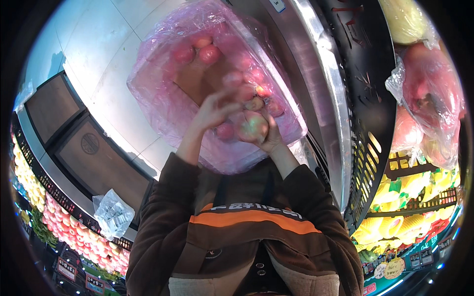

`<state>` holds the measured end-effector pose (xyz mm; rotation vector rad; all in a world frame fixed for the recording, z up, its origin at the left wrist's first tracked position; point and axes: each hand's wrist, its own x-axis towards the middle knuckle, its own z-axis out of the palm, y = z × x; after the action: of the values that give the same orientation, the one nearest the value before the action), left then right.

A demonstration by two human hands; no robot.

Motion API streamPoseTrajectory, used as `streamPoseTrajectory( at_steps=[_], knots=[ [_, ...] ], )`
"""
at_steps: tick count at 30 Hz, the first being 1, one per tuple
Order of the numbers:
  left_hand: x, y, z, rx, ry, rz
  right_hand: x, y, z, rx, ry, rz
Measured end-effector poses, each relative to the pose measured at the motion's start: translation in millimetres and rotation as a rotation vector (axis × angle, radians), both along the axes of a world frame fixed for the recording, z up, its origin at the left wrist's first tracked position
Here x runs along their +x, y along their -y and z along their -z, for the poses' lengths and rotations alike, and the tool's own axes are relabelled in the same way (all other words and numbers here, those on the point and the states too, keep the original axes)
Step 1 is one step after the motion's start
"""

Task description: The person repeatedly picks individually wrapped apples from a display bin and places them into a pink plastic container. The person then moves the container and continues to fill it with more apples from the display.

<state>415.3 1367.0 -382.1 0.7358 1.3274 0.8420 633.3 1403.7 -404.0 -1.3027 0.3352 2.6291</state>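
Note:
A box lined with thin pink plastic film (159, 107) lies before me, with several red apples (210, 54) around its inside. Brown cardboard (198, 83) shows at its middle. My right hand (273, 136) holds an apple (253, 126) with a yellowish, shiny side, above the box's near right part. Motion blurs my left hand (215, 110), which hovers over the film to the left of that apple. Its fingers are spread, and I see nothing held in them. One more red apple (224, 131) rests in the film below my hands.
On the right, a black plastic crate (364, 111) stands beside a metal rail (326, 48), with film-wrapped fruit (431, 85) beyond it. To the left are brown panels (100, 148), a crumpled clear plastic bag (114, 214) and displayed apples (77, 233). Pale floor tiles (107, 63) lie beyond.

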Motion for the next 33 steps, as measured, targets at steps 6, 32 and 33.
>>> streamPoseTrajectory(
  at_steps=[6, 32, 33],
  knots=[
    [35, -36, 79, -0.032, -0.929, 0.443, 50, 13, 0, -0.045, -0.092, -0.124],
    [-20, 21, -145, 0.116, 0.767, -0.372, 62, -29, -239, 0.407, -0.477, 0.249],
    [-20, 9, -177, 0.172, 0.825, -0.354, 67, -48, -271, 0.394, -0.549, 0.315]
  ],
)
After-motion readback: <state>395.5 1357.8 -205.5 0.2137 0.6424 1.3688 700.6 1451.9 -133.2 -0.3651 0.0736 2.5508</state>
